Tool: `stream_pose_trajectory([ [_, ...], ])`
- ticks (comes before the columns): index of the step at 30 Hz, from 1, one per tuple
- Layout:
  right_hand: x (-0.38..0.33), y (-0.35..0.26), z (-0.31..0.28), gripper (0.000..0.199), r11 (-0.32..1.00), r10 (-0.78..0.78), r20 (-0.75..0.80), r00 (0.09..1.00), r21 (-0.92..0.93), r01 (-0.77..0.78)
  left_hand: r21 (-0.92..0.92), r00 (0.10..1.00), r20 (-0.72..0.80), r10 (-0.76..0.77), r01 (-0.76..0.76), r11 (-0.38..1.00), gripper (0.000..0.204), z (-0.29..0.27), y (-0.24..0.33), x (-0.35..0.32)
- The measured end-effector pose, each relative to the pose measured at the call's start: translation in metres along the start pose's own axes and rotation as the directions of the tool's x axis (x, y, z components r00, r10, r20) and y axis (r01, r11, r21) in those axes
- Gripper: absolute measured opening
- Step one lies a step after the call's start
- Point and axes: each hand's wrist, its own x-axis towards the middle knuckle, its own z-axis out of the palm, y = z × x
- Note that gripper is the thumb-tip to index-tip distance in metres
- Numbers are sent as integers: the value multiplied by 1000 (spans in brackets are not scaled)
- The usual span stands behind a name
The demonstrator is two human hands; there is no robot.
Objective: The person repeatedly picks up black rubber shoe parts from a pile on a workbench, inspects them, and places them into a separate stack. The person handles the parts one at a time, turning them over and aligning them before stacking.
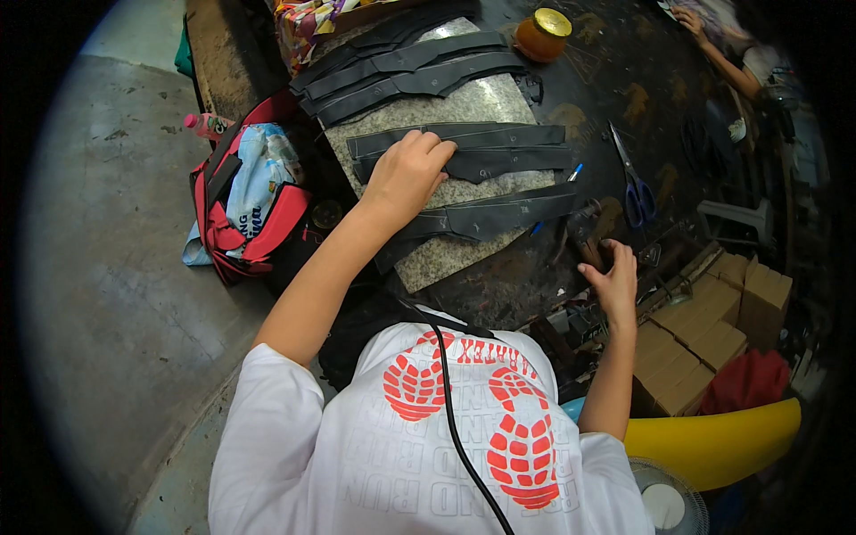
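My left hand [406,178] lies over a dark cut strip [508,152] of sheet material, its fingers bent and drawn together; what is between them is hidden. Pale marked lines run on the strip, which rests on a speckled stone slab [481,192]. A second dark strip [508,214] lies nearer to me across the slab. Off to the right, my right hand [615,281] hovers by the near table edge, thumb and fingers apart, with nothing seen in it. Blue-handled scissors [637,187] lie beyond it, and a pen [576,172] sits at the slab's right side.
More dark strips [410,76] lie at the slab's far end, beside an orange jar with a gold lid [542,36]. A red bag [285,218] stands left, cardboard boxes [700,334] right. Another person's arm [727,67] reaches in at far right. A black cable [450,401] hangs over my shirt.
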Motion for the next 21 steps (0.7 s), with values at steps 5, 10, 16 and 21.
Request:
stream_pose_trajectory([
  [5,-26,20,33,36,997,-9,-283,959,66,29,60,994,104,-10,4,998,45,-1,2,-6],
  [10,-6,-19,23,32,835,1,-374,927,511,205,131,992,85,-97,85,988,50,-6,9,-17],
  [16,40,-98,24,32,938,-340,-108,934,31,345,167,983,68,-171,158,973,38,-14,10,-26],
  [21,48,-133,4,34,838,-496,-289,819,86,538,-77,976,-38,-216,213,974,22,-22,-5,-38],
])
